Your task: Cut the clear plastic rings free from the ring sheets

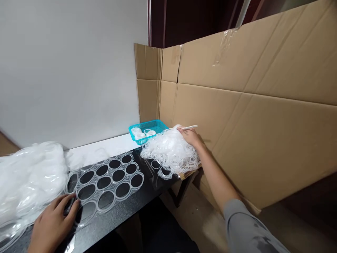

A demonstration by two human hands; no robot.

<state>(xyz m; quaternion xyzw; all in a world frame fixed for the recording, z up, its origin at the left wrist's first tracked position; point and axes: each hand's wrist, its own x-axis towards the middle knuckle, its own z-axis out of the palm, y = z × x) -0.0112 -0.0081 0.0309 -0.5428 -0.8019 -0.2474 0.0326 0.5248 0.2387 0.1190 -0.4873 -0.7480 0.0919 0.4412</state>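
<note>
Brown cardboard panels [237, 109] and a pale wall [73, 70] border a black table [114, 216].

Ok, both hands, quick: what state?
Left hand: at the clear sheet; grip can't be told.
Right hand: closed on a thin white piece.

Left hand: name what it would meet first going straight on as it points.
The left hand would likely meet the grid of clear rings just ahead; they may already touch.

Soft light nearly bleaches the ring pile [171, 149], while the lower right corner lies dim.
</note>
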